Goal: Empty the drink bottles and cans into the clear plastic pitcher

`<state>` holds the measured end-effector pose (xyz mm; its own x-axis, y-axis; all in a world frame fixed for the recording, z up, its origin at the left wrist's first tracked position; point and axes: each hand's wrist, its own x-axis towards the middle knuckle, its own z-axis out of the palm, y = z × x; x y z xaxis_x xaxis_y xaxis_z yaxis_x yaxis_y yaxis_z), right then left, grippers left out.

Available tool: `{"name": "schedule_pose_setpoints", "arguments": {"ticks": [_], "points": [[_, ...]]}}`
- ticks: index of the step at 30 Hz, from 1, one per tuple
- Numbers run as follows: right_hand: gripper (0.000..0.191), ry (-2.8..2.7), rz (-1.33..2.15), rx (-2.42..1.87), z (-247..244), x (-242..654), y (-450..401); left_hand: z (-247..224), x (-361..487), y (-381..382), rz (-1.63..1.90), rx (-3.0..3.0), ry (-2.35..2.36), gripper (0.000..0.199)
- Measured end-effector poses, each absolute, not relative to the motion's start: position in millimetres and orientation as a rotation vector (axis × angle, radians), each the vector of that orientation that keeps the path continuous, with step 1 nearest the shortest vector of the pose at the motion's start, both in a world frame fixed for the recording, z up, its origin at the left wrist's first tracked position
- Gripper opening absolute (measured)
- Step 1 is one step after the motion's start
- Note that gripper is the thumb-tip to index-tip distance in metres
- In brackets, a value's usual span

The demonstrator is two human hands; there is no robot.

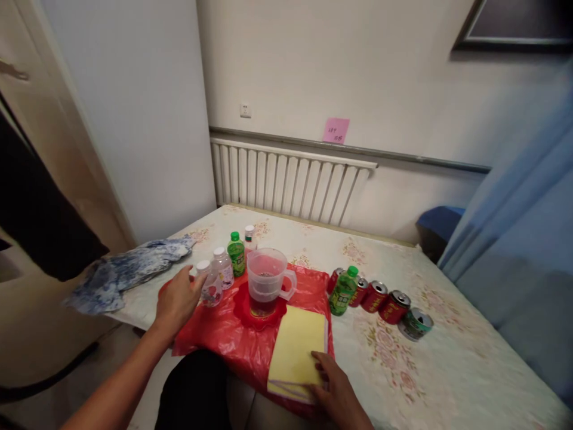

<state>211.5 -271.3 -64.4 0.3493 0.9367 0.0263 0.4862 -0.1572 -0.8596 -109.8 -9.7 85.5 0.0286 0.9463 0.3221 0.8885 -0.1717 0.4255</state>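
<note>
My left hand point(177, 301) is beside a clear white-capped bottle point(211, 288), its fingers stretched out and apart. I cannot tell whether the fingertips touch the bottle. My right hand point(333, 382) lies at the right edge of a folded yellow cloth point(298, 349), fingers spread over it. A translucent measuring jug point(266, 280) with dark liquid low in it stands in a red scalloped dish point(255, 322). Another clear white-capped bottle point(224, 272), a green-capped bottle point(236, 257) and a small white-capped bottle point(249, 237) stand behind to the left.
A red plastic sheet point(210, 331) covers part of the floral tablecloth point(430, 370). On the right stand a green-capped bottle point(342, 292), several red cans point(394, 307) and a green can point(417, 324). A blue-white crumpled cloth point(138, 269) lies left. A radiator point(286, 179) runs behind.
</note>
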Motion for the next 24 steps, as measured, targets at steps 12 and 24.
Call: {"name": "schedule_pose_setpoints", "arguments": {"ticks": [12, 24], "points": [[0.060, -1.168, 0.696, -1.786, -62, 222, -277, -28, -26, -125, 0.887, 2.034, 1.264, 0.035], [0.060, -1.179, 0.696, -1.764, -64, 224, -281, -48, 15, -160, 0.596, 2.116, 1.029, 0.022]]}}
